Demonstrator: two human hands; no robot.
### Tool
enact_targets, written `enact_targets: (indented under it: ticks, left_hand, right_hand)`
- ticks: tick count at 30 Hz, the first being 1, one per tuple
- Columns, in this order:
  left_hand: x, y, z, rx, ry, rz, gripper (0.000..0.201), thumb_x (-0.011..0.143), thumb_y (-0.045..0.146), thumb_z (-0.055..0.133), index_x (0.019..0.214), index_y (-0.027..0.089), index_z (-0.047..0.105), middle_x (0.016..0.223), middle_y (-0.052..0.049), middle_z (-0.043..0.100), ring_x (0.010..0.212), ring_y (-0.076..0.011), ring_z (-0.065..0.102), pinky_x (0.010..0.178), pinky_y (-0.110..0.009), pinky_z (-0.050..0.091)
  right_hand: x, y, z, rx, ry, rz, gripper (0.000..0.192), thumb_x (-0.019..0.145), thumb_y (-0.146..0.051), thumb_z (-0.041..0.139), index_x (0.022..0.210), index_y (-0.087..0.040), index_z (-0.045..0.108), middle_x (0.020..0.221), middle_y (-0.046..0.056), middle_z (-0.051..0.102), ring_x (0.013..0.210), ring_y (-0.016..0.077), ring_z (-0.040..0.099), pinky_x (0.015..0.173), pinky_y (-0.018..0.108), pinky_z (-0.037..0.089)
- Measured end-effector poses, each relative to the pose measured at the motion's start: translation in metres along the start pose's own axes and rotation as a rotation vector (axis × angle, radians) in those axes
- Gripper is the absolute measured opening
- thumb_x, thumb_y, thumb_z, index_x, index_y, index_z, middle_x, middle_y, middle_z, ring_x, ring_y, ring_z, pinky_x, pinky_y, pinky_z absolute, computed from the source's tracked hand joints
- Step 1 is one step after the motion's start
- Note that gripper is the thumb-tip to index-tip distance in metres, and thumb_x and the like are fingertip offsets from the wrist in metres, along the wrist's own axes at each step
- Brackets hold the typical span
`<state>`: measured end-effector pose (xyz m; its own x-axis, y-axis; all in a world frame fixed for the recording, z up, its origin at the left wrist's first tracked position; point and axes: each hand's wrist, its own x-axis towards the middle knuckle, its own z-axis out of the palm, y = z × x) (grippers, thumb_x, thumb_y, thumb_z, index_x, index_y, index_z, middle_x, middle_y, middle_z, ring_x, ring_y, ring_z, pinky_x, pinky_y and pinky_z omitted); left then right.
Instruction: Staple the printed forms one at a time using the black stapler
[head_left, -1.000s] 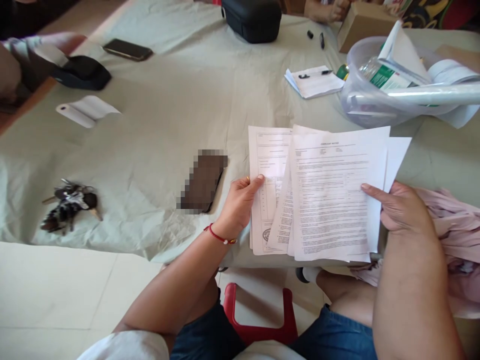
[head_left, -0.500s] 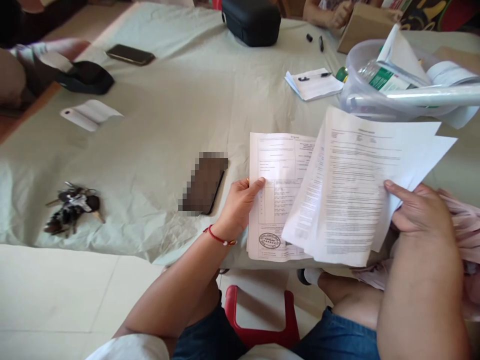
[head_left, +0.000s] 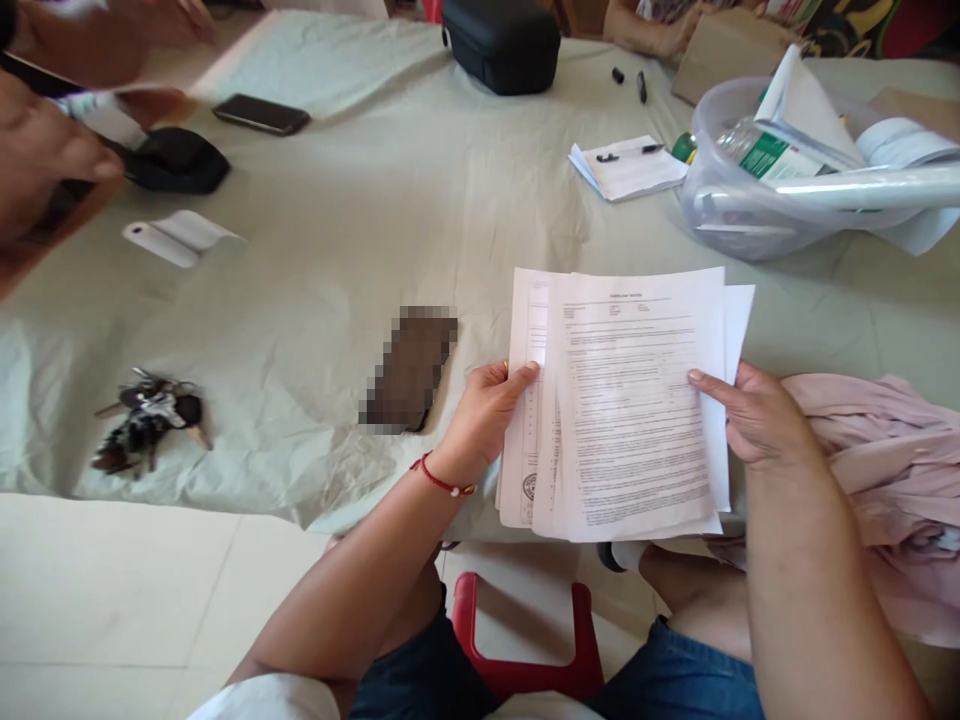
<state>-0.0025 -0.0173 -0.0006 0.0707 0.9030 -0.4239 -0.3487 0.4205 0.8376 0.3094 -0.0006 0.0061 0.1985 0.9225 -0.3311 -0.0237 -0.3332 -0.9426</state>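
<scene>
The left hand (head_left: 480, 420) grips the left edge of a stack of printed papers (head_left: 626, 400), thumb laid over the top sheet and fingers curled beneath, while the right hand (head_left: 750, 415) pinches the stack's right edge the same way, thumb on the page. The sheets, loosely fanned, lie at the near edge of the tabletop (head_left: 360, 230), which is draped in a pale green cloth. A dark phone (head_left: 409, 368) rests just left of the left hand, and a bunch of keys (head_left: 146, 418) lies well apart toward the left. Pink fabric (head_left: 885, 450) is bunched beside the right hand. Farther back sit a clear plastic tub (head_left: 750, 215) holding rolled papers, a small notepad (head_left: 626, 168) with a pen on it, and a black case (head_left: 501, 42). Another person's hands (head_left: 45, 150) work at the far left near a black pouch (head_left: 176, 160) and a second phone (head_left: 261, 113).
</scene>
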Motion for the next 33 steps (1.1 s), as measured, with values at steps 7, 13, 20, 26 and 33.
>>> enact_targets:
  ticks: [7,13,20,26,33]
  left_hand:
    - [0.001,-0.001,0.002,0.033,0.003,0.027,0.046,0.074,0.057,0.099,0.072,0.019,0.074,0.071,-0.006,0.078,0.064,-0.0192,0.071,0.058,-0.029,0.051]
    - [0.001,-0.002,0.004,0.047,0.014,0.031,0.046,0.072,0.059,0.099,0.075,0.019,0.078,0.075,-0.008,0.080,0.068,-0.0214,0.073,0.058,-0.030,0.052]
    - [-0.002,0.002,0.009,-0.028,0.034,0.016,0.042,0.087,0.059,0.084,0.078,0.018,0.081,0.086,-0.014,0.085,0.083,-0.0285,0.081,0.069,-0.035,0.061]
    - [-0.001,-0.005,0.008,0.032,0.003,0.084,0.047,0.079,0.065,0.093,0.081,0.019,0.082,0.083,-0.008,0.084,0.075,-0.0224,0.076,0.068,-0.033,0.058]
    - [-0.002,-0.009,0.011,0.092,0.110,0.128,0.053,0.084,0.069,0.088,0.066,0.021,0.073,0.064,-0.003,0.070,0.066,-0.0200,0.066,0.062,-0.032,0.048]
  right_hand:
    - [-0.002,0.001,0.010,0.007,-0.097,0.077,0.056,0.064,-0.046,0.106,0.112,-0.027,0.086,0.111,0.005,0.089,0.111,0.0339,0.085,0.114,0.054,0.065]
    - [0.004,0.012,0.012,0.023,-0.021,0.015,0.053,0.063,-0.044,0.107,0.107,-0.025,0.084,0.108,0.003,0.089,0.101,0.0296,0.085,0.102,0.046,0.069]
    - [0.007,0.015,0.012,0.072,0.063,-0.016,0.044,0.059,-0.043,0.107,0.093,-0.029,0.083,0.101,0.000,0.089,0.097,0.0271,0.085,0.109,0.045,0.067]
    - [0.004,0.009,0.010,0.072,0.032,0.027,0.038,0.067,-0.048,0.104,0.097,-0.034,0.085,0.110,0.002,0.089,0.116,0.0349,0.084,0.116,0.052,0.065]
    - [0.005,0.017,0.007,0.054,0.027,0.003,0.044,0.068,-0.042,0.105,0.104,-0.027,0.087,0.113,0.004,0.090,0.112,0.0326,0.086,0.109,0.047,0.069]
